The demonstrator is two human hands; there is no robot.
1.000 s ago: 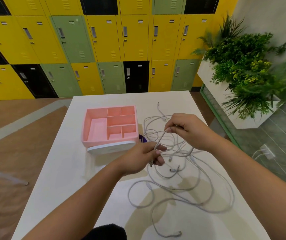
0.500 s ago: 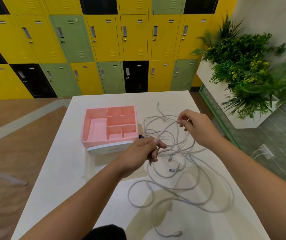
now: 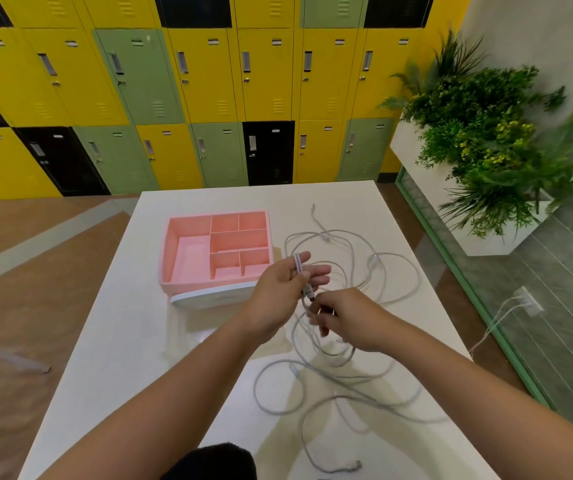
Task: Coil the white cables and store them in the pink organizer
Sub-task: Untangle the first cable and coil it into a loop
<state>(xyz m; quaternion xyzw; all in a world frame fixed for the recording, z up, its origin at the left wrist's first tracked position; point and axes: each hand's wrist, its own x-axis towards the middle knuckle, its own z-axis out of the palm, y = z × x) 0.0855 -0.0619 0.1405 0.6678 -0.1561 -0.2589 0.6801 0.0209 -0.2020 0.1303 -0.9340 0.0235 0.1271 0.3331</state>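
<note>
White cables [image 3: 326, 375] lie tangled on the surface [image 3: 122, 358], 6 to 2 o'clock. Our R hand [image 3: 351, 320] pinches a strand near its plug. L hand [image 3: 278, 289] holds that strand, looped over its fingers. First coil is barely begun, we reckon. Next: wind even loops w/o snagging, then stow in the pink organizer [image 3: 174, 244] at 11 o'clock.

Bright, even indoor light, seemingly from overhead. Soft shadow on table [image 3: 122, 358] just before organizer [image 3: 195, 288]. Pale yellowish sheen patches on tabletop around cables [image 3: 374, 260]. Motion blur on right hand [image 3: 351, 320] fingers and on nearer cable loops. Slight smear on plant [image 3: 486, 143]. Marked wide-angle bowing of lockers [image 3: 205, 81] toward frame edges. Centre reasonably sharp.
</note>
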